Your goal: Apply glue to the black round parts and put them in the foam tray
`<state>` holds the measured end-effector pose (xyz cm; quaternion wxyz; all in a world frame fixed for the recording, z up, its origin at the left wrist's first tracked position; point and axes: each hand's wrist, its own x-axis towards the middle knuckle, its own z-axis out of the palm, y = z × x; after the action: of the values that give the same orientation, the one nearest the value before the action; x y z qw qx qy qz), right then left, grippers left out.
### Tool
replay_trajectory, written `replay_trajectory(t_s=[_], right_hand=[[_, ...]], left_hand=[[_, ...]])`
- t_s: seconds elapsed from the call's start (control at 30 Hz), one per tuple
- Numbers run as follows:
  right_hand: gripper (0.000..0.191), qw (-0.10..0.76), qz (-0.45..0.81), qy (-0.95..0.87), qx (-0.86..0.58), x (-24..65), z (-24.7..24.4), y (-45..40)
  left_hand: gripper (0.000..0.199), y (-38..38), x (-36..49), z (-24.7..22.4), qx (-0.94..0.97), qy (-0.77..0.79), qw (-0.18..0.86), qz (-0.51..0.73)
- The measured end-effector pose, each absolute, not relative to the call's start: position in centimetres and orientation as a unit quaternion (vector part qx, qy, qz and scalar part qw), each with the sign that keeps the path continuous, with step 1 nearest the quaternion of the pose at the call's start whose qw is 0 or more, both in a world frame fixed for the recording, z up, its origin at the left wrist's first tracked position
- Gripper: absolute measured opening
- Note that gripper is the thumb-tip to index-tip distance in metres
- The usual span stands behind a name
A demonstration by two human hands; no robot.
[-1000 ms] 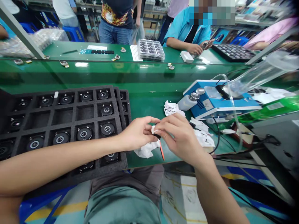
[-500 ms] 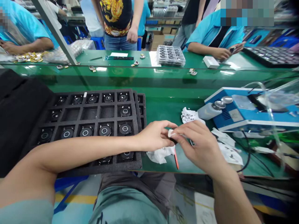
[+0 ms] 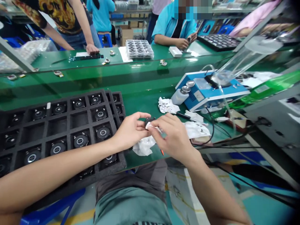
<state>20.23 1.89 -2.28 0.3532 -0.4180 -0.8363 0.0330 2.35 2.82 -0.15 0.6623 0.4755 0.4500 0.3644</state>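
Note:
Between my two hands is a small dark round watch piece (image 3: 148,120), partly hidden by fingers. My left hand (image 3: 131,128) grips it from the left, fingers curled round its edge. Against it my right hand (image 3: 172,132) pinches a bit of white tissue (image 3: 148,125). Crumpled white tissue (image 3: 144,146) lies on the green table just below my hands, and the tip of an orange-red tool (image 3: 162,152) shows beside it. To the left, a black foam tray (image 3: 120,156) holds several round watch pieces in square compartments; some compartments in its second row are bare.
A blue machine (image 3: 206,93) with a clear tube stands at the right, beside a pump bottle (image 3: 179,97) and stained tissues (image 3: 167,105). Cables hang off the right edge. Across the table, people work near a clear compartment box (image 3: 140,50).
The camera view has turned to the right, so table items appear further left. My hands still hold the watch piece and tissue. A person across the table now leans with a hand on a dark strip.

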Motion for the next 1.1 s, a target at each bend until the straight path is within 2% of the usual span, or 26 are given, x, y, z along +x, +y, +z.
replay_trajectory(t_s=[0.23, 0.4, 0.6, 0.87, 1.1], right_hand=[[0.012, 0.408, 0.038, -0.777, -0.478, 23.5, -2.2, 1.9], [0.011, 0.448, 0.073, -0.767, -0.452, 21.5, -2.3, 0.9], [0.013, 0.483, 0.105, -0.719, -0.488, 19.4, -3.7, 1.9], [0.013, 0.532, 0.099, -0.66, -0.521, 20.8, -2.2, 2.1], [0.011, 0.485, 0.146, -0.701, -0.501, 20.4, -3.3, 0.5]], left_hand=[[0.057, 3.0, 2.3, 0.3, 0.469, 0.454, 0.657, 0.376], [0.058, 3.0, 2.2, 0.2, 0.488, 0.447, 0.65, 0.374], [0.054, 3.2, 2.1, 0.3, 0.505, 0.45, 0.636, 0.372], [0.056, 3.1, 2.3, 0.6, 0.496, 0.442, 0.654, 0.361], [0.056, 3.2, 2.3, 0.3, 0.498, 0.448, 0.647, 0.365]])
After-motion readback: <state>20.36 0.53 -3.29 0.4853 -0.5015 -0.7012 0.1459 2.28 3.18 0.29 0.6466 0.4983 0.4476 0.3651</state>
